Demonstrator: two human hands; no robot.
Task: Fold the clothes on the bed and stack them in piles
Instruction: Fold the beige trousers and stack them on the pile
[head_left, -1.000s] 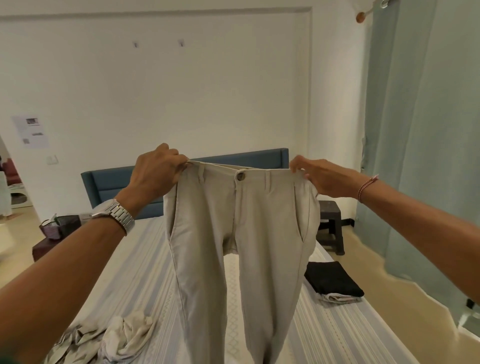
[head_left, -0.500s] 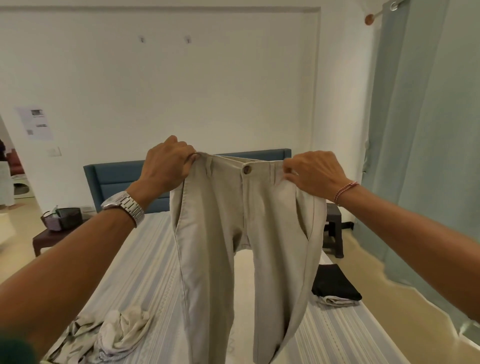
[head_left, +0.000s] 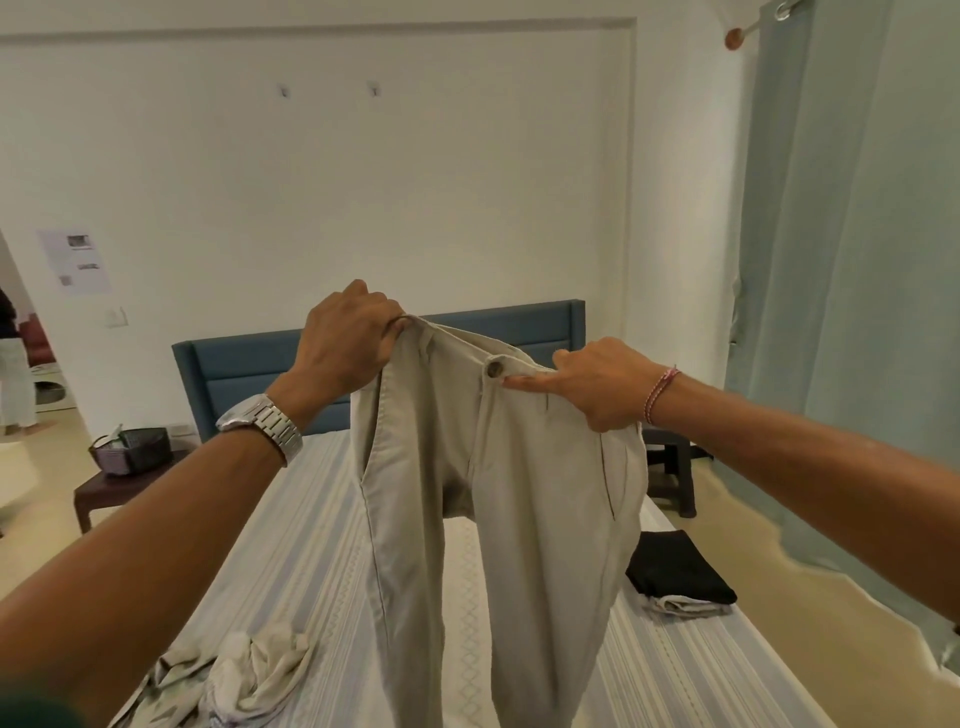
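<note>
Beige trousers (head_left: 524, 499) hang in the air above the striped bed (head_left: 306, 551), legs dangling down out of view. My left hand (head_left: 348, 343) grips the left end of the waistband. My right hand (head_left: 597, 382) pinches the waistband just right of the button, so the right hip flap droops below it. A crumpled pale garment (head_left: 244, 675) lies on the bed at the lower left. On the bed's right edge sits a small pile, a folded black garment (head_left: 678, 571) on a folded light one.
A blue headboard (head_left: 249, 374) stands against the white wall. A dark side table with a basket (head_left: 130, 449) is at the left, a dark stool (head_left: 672, 478) at the right. A pale green curtain (head_left: 852, 286) hangs at the right. A person stands at the far left doorway.
My right hand slid left along the waistband from the right end to beside the button. The right hip of the trousers now sags. The trousers tilted, left end higher.
</note>
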